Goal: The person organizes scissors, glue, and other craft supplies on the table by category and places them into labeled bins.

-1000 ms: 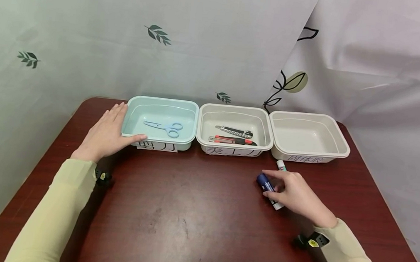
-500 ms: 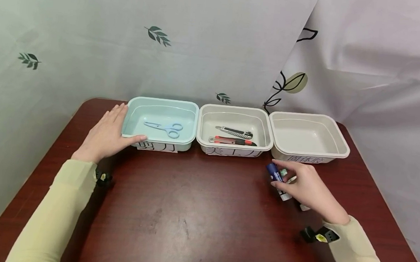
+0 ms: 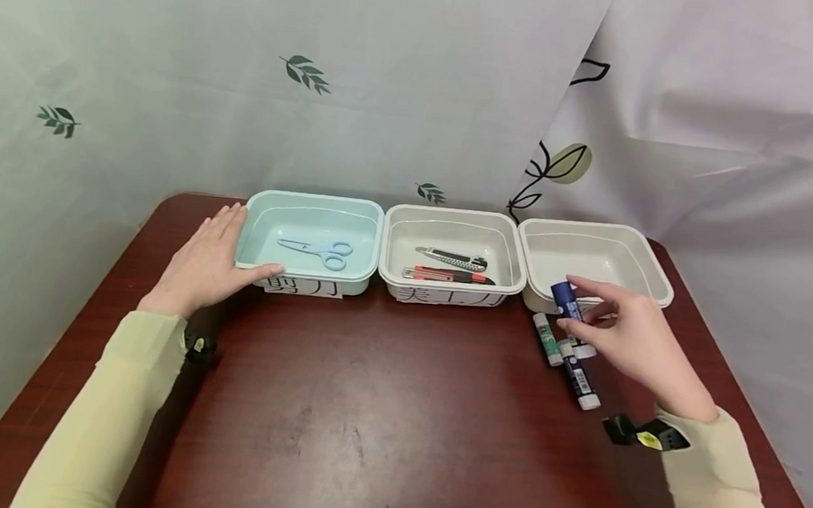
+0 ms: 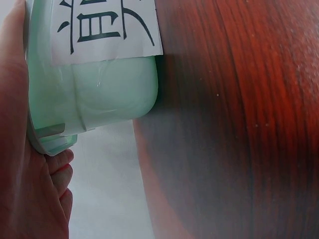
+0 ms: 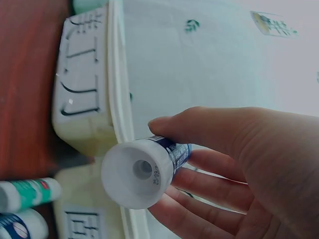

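My right hand (image 3: 634,338) pinches a dark blue glue stick (image 3: 566,299) between thumb and fingers, raised in front of the right beige bin (image 3: 658,286). In the right wrist view the white hollow base (image 5: 124,184) of this stick faces the camera. Below it on the table lie a green-and-white glue stick (image 3: 548,341) and another dark blue glue stick (image 3: 580,376). My left hand (image 3: 204,260) rests on the light blue bin (image 3: 313,202), fingers straight along its left rim and thumb on the front rim. Light blue scissors (image 3: 320,251) lie inside that bin.
In the middle beige bin (image 3: 453,214) are a black-and-white utility knife (image 3: 453,258) and a red-and-black one (image 3: 450,275). The three bins stand in a row at the back of the dark red table (image 3: 364,412), paper labels on their fronts. Behind hangs a pale curtain (image 3: 392,83).
My right hand has lifted the dark blue glue stick and carried it back and right toward the right bin, uncovering the two sticks on the table. The left hand stays in place.
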A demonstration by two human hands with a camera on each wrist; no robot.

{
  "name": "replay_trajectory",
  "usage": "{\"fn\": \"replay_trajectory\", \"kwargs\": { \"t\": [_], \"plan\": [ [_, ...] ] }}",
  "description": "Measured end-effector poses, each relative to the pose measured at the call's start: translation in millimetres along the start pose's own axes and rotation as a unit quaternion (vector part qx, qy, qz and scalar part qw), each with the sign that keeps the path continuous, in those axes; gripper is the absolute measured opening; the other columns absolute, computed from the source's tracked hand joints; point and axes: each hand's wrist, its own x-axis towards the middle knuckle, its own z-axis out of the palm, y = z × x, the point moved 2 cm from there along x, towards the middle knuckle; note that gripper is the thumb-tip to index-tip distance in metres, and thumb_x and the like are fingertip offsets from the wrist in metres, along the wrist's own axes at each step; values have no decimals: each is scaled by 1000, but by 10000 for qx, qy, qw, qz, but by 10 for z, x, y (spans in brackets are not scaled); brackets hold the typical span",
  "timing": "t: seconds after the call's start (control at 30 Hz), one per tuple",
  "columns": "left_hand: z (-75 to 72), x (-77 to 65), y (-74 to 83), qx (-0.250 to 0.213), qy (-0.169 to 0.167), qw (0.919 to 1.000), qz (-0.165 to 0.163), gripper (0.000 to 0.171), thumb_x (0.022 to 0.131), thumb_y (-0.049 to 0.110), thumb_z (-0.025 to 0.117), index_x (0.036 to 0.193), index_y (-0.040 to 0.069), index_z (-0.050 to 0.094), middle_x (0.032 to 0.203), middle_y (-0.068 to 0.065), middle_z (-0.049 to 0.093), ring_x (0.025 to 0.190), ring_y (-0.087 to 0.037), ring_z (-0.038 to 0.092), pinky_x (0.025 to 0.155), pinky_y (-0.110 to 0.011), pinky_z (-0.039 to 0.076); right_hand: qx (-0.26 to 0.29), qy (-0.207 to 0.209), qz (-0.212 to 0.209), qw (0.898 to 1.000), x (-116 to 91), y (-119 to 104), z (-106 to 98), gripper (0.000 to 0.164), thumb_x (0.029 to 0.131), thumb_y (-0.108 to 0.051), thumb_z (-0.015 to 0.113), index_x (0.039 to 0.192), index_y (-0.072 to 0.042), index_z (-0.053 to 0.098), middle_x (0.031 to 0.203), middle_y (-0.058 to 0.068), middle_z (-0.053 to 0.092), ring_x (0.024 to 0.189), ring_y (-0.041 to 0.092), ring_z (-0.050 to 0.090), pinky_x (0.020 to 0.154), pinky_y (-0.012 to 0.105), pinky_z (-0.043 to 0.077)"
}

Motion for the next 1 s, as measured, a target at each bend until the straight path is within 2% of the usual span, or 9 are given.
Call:
{"fn": "replay_trajectory", "kwargs": {
  "t": [0.3,0.53,0.8,1.0],
  "plan": [
    [7,-3,-4,-9,2,10000,14,117,88,71,63,160,-6,12,164,-29,17,153,-41,10,124,-48,4,49,378,302,9988,36,78,-216,58,80,-9,88,134,-8,68,98,15,73,68,-1,68,55,14,53],
    [5,2,-4,26,41,10000,48,117,88,71,63,160,-7,12,164,-29,16,152,-41,11,124,-51,7,136,439,577,9973,74,140,-270,58,82,-10,87,136,-10,67,101,17,72,69,-5,66,54,14,52],
    [9,-5,-6,-1,19,10000,-1,117,88,71,63,161,-5,11,164,-28,15,153,-40,10,124,-49,4,236,497,852,9948,170,150,-312,56,83,-13,87,136,-13,68,105,18,71,69,-4,66,55,14,53],
    [2,-6,2,3,40,10000,28,117,88,70,63,160,-6,12,164,-29,16,152,-41,11,124,-49,5,308,476,952,9938,275,166,-350,54,84,-14,86,134,-11,69,106,19,71,71,-4,66,54,17,55]
  ]
}}
